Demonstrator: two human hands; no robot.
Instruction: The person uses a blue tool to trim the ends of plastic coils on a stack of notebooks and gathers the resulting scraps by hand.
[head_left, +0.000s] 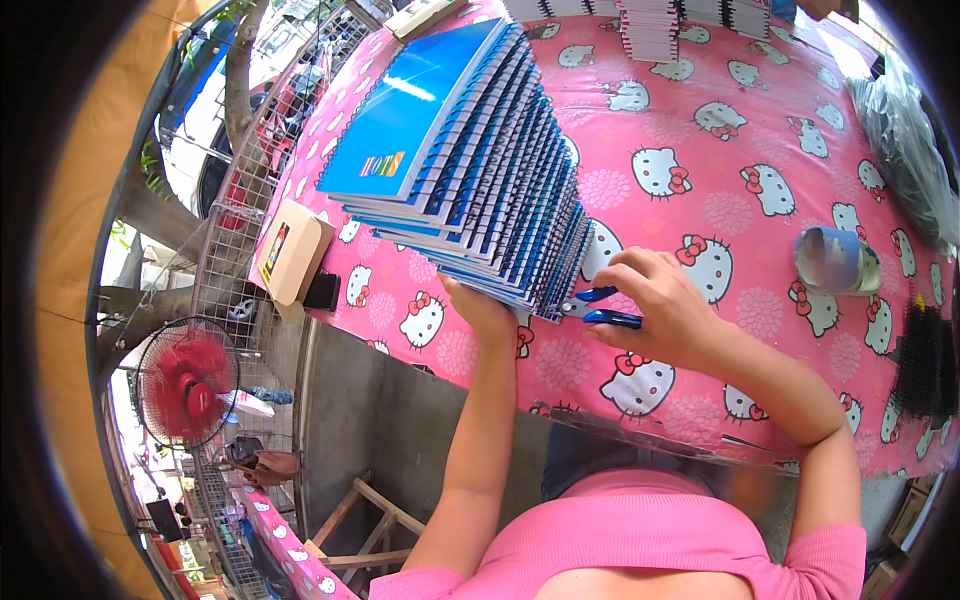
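A tall stack of blue spiral notebooks leans over the table, its coil-bound edges facing right. At the stack's near lower edge, my left hand grips the lowest notebooks, with most of its fingers hidden beneath them. My right hand holds pliers with blue handles, its fingers around the grips. The pliers' metal jaws meet the bottom corner of the stack, at the end of a coil. Exactly what the jaws pinch is too small to make out.
A pink patterned cloth covers the table. More coil-bound books stand at the far edge. On the right are a roll of tape, black coils and a plastic bag. A cardboard box sits left, above a red fan.
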